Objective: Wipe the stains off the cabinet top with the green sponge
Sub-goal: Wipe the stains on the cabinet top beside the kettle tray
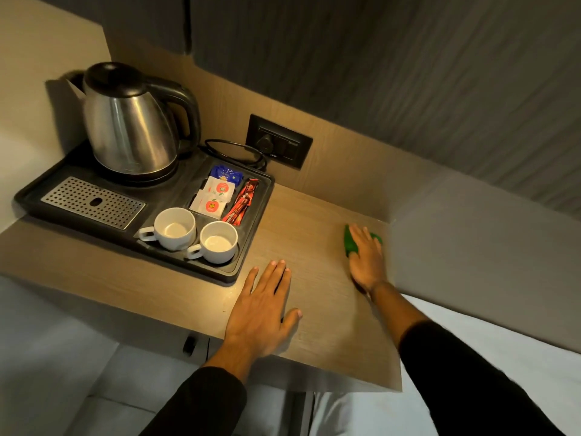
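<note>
The wooden cabinet top [317,247] fills the middle of the head view. My right hand [367,259] presses flat on the green sponge [349,243] near the top's right rear corner, beside the grey wall; most of the sponge is hidden under my palm and fingers. My left hand [264,306] lies flat on the cabinet top near its front edge, fingers spread, holding nothing. I cannot make out distinct stains on the surface.
A black tray [251,265] on the left half holds a steel kettle [129,127], two white cups [176,228] [218,242], sachets [217,196] and a metal drip grid [91,201]. A wall socket [278,141] with a cord sits behind. A grey partition [471,262] bounds the right side.
</note>
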`<control>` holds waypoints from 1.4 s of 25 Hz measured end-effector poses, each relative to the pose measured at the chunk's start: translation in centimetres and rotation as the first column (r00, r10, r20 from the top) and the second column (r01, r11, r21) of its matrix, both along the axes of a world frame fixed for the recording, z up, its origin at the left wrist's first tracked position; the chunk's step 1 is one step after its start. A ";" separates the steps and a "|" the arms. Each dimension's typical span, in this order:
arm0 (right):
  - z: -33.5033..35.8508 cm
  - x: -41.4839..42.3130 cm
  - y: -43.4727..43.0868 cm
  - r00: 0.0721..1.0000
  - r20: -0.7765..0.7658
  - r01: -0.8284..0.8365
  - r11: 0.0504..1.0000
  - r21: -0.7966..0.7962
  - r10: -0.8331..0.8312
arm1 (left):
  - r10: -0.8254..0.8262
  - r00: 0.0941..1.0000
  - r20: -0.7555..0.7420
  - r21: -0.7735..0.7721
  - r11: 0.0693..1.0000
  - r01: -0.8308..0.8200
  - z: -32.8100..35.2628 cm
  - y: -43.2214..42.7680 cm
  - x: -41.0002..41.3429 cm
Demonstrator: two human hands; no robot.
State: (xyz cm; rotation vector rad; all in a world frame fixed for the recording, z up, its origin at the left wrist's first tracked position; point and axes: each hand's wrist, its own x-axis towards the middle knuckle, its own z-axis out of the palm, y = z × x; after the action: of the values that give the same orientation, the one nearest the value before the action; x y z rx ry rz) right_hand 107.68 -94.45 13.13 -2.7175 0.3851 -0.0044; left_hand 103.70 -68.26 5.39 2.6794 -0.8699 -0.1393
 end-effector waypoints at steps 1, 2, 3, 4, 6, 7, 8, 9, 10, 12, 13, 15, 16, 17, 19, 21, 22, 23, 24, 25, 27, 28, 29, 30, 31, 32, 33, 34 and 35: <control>-0.2 2.1 1.4 1.000 0.011 0.030 1.000 0.005 -0.030 | -0.002 1.000 0.001 0.009 1.000 0.002 0.0 0.0 0.0; -0.6 3.4 3.0 0.999 0.027 0.032 0.999 0.014 -0.033 | -0.002 1.000 0.006 0.015 1.000 0.002 0.0 -0.1 0.0; -0.9 3.9 4.4 0.999 0.042 0.004 1.000 0.017 -0.005 | -0.003 1.000 0.012 0.017 1.000 0.003 -0.1 -0.2 0.0; -1.5 3.5 5.6 0.997 0.054 -0.051 0.999 0.020 0.050 | -0.005 1.000 0.013 0.019 1.000 0.005 -0.1 -0.2 0.0; -2.5 -0.1 6.6 0.975 0.067 -0.214 0.977 0.020 0.212 | -0.006 1.000 0.011 0.020 1.000 0.006 0.0 -0.2 0.0; -2.9 -2.9 6.4 0.957 0.059 -0.287 0.958 0.023 0.285 | -0.006 1.000 0.011 0.019 1.000 0.006 0.1 -0.2 0.0; -3.4 -6.1 5.7 0.935 0.041 -0.352 0.936 0.021 0.351 | -0.007 1.000 0.008 0.019 1.000 0.007 0.1 -0.2 0.0; -4.0 -9.3 4.7 0.917 0.025 -0.398 0.917 0.014 0.398 | -0.011 1.000 0.004 0.018 1.000 0.011 0.2 -0.1 0.0; -4.5 -12.1 3.4 0.912 0.013 -0.411 0.912 0.011 0.411 | -0.015 1.000 0.001 0.019 1.000 0.015 0.2 -0.1 0.0; -4.8 -15.1 0.6 0.934 0.013 -0.356 0.934 0.007 0.356 | -0.018 1.000 0.003 0.021 1.000 0.017 0.3 -0.1 0.1; -4.7 -14.8 -0.4 0.954 0.022 -0.299 0.954 0.005 0.299 | -0.019 1.000 0.006 0.023 1.000 0.019 0.3 0.0 0.1; -3.9 -11.6 -1.0 0.985 0.050 -0.163 0.987 -0.009 0.163 | -0.019 1.000 0.010 0.028 0.999 0.019 0.4 0.0 0.0; -3.5 -9.3 -0.7 0.993 0.058 -0.100 0.995 -0.019 0.101 | -0.014 1.000 0.013 0.029 0.999 0.014 0.5 0.0 0.0; -3.3 -7.2 0.0 0.997 0.061 -0.049 0.999 -0.015 0.050 | -0.010 1.000 0.016 0.030 0.999 0.010 0.6 -0.1 0.0; -3.3 -4.5 2.6 0.997 0.073 0.003 1.000 0.031 -0.005 | -0.008 1.000 0.014 0.030 1.000 0.007 0.7 -0.1 -0.1; -4.3 -5.9 5.5 0.994 0.083 -0.074 0.997 0.032 0.071 | -0.012 1.000 0.011 0.030 0.999 0.012 0.6 -0.1 -0.2; -4.8 -8.0 6.7 0.985 0.077 -0.158 0.987 0.027 0.156 | -0.012 1.000 0.017 0.028 1.000 0.012 0.5 -0.1 -0.2; -5.2 -10.6 7.3 0.969 0.061 -0.240 0.970 0.026 0.238 | -0.013 1.000 0.024 0.028 1.000 0.012 0.4 -0.1 -0.2; -5.4 -13.2 7.3 0.953 0.045 -0.299 0.954 0.025 0.298 | -0.013 1.000 0.026 0.027 1.000 0.013 0.3 0.0 -0.2; -5.6 -15.6 6.7 0.946 0.029 -0.325 0.945 0.025 0.324 | -0.012 1.000 0.026 0.024 1.000 0.012 0.3 0.0 -0.2; -5.3 -18.2 4.4 0.957 0.025 -0.290 0.957 0.021 0.289 | -0.012 1.000 0.024 0.019 1.000 0.012 0.1 0.0 -0.1; -4.9 -18.1 3.0 0.970 0.030 -0.241 0.970 0.028 0.240 | -0.013 1.000 0.017 0.020 1.000 0.013 0.0 0.0 0.0; -4.3 -17.1 2.1 0.983 0.028 -0.180 0.983 0.035 0.179 | -0.014 1.000 0.013 0.018 1.000 0.014 0.1 -0.1 0.0; -3.7 -15.3 1.6 0.992 0.026 -0.123 0.992 0.034 0.122 | -0.012 1.000 0.014 0.016 1.000 0.011 0.1 -0.1 0.0; -3.1 -13.1 1.4 0.996 0.025 -0.083 0.996 0.025 0.082 | -0.007 1.000 0.016 0.022 1.000 0.007 0.1 -0.1 0.0; -2.5 -10.6 1.6 0.998 0.028 -0.055 0.998 0.021 0.055 | -0.006 1.000 0.016 0.025 1.000 0.005 0.1 -0.1 -0.1; -2.2 -8.2 2.1 0.999 0.034 -0.027 0.999 0.036 0.026 | -0.008 1.000 0.013 0.027 1.000 0.007 0.1 0.0 0.0; -1.9 -6.3 2.8 0.999 0.038 -0.007 0.998 0.059 0.004 | -0.012 1.000 0.008 0.029 1.000 0.012 0.2 0.0 0.0; -1.8 -5.0 3.8 0.999 0.037 -0.003 0.996 0.085 0.000 | -0.016 1.000 0.001 0.031 0.999 0.016 0.4 0.0 0.1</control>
State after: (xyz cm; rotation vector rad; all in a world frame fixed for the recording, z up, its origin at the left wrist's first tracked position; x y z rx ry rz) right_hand 102.67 -90.69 11.31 -2.6295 0.3637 -0.0364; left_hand 103.82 -68.22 5.78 2.7015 -0.8968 -0.1566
